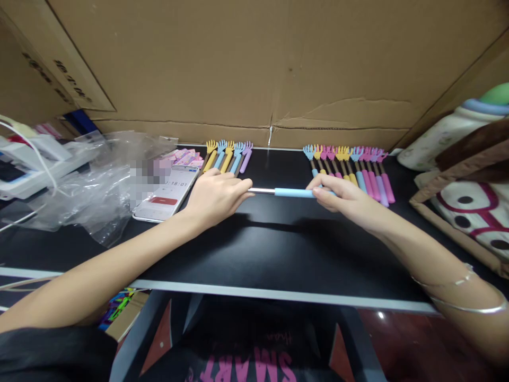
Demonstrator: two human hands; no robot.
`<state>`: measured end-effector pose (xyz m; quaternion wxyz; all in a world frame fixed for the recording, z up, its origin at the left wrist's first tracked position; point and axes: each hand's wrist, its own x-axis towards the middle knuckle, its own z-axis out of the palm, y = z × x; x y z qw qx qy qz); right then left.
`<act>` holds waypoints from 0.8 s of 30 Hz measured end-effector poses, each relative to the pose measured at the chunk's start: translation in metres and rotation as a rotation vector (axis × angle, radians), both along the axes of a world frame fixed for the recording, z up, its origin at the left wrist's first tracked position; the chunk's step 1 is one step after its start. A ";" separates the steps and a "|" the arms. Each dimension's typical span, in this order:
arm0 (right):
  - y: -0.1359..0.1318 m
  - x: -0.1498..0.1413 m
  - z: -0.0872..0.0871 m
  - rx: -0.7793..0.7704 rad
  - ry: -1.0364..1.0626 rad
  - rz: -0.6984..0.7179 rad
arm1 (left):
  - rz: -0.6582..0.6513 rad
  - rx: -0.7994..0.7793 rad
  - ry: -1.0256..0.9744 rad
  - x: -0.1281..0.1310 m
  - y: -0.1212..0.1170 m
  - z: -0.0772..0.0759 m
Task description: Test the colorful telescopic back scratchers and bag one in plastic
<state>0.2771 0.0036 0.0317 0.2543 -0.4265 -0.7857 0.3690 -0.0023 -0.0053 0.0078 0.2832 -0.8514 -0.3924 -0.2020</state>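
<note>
A back scratcher with a light-blue handle (292, 192) is held level above the black table, its metal rod partly showing. My left hand (218, 196) is closed around the rod's left end, hiding the claw head. At the other end, my right hand (338, 196) grips the blue handle between thumb and fingers. Just behind my left hand lies a short row of yellow, blue and purple back scratchers (229, 154). A longer row of back scratchers (374, 183) in blue, yellow, pink and purple lies behind my right hand, which partly covers it.
A phone (175, 185) showing a timer lies left of my left hand, beside crumpled clear plastic bags (91, 180). White devices and cables (32, 164) occupy the far left. A bag (469, 201) and a bottle (433, 135) stand right. Cardboard (238, 63) walls the back.
</note>
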 end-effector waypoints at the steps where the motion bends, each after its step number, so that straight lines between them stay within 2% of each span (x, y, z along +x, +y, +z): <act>1: 0.000 0.000 -0.001 -0.064 0.045 0.019 | 0.003 0.001 0.007 0.001 -0.001 0.001; 5: 0.001 0.000 -0.005 -0.287 0.194 0.078 | 0.016 -0.007 0.025 0.005 -0.005 0.002; 10: 0.003 -0.001 -0.010 -0.483 0.278 0.096 | 0.025 0.040 0.031 0.009 -0.008 0.000; 15: 0.003 -0.005 -0.014 -0.556 0.314 0.095 | 0.028 0.059 0.078 0.009 -0.007 0.002; 18: 0.004 -0.008 -0.016 -0.472 0.286 0.047 | 0.015 0.055 0.074 0.008 -0.006 0.004; 20: 0.004 -0.009 -0.014 -0.341 0.227 0.005 | 0.012 0.028 0.053 0.007 -0.006 0.005; 24: 0.001 -0.010 -0.006 0.120 -0.017 -0.042 | 0.023 -0.067 0.014 0.005 -0.005 0.005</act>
